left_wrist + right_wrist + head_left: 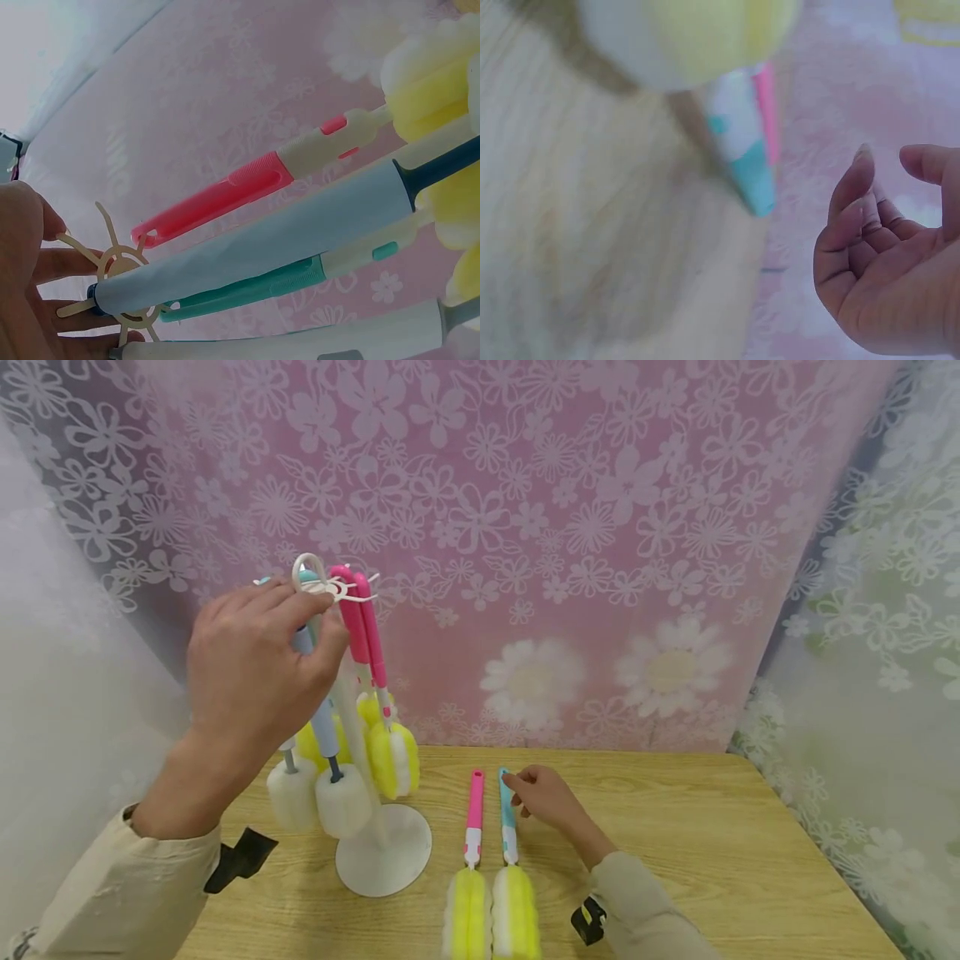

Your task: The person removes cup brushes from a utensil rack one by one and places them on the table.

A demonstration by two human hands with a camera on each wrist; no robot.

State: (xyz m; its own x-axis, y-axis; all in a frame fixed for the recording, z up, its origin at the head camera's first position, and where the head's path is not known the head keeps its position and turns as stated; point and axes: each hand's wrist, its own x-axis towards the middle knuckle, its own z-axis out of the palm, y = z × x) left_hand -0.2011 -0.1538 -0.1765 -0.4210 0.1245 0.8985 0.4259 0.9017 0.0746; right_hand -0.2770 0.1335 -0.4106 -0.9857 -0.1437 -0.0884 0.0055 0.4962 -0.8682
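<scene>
My left hand [258, 652] is at the top of a white brush stand [382, 852], with thumb and fingers around the hooked ring [124, 266]. Several sponge bottle brushes hang there: pink-handled ones [372, 639], a pale blue one [255, 244], a green one [262, 285] and a white one [300, 345]. My right hand [547, 797] is just beside the handle end of a teal bottle brush [508, 822] lying on the table. The right wrist view shows its loosely bent fingers [847, 240] apart from that brush, with nothing held.
A pink bottle brush [474, 814] lies left of the teal one, both yellow-and-white sponge heads toward me. The wooden table [675, 860] ends at a pink floral curtain [480, 527]. White floral cloth [892, 693] hangs at the right side.
</scene>
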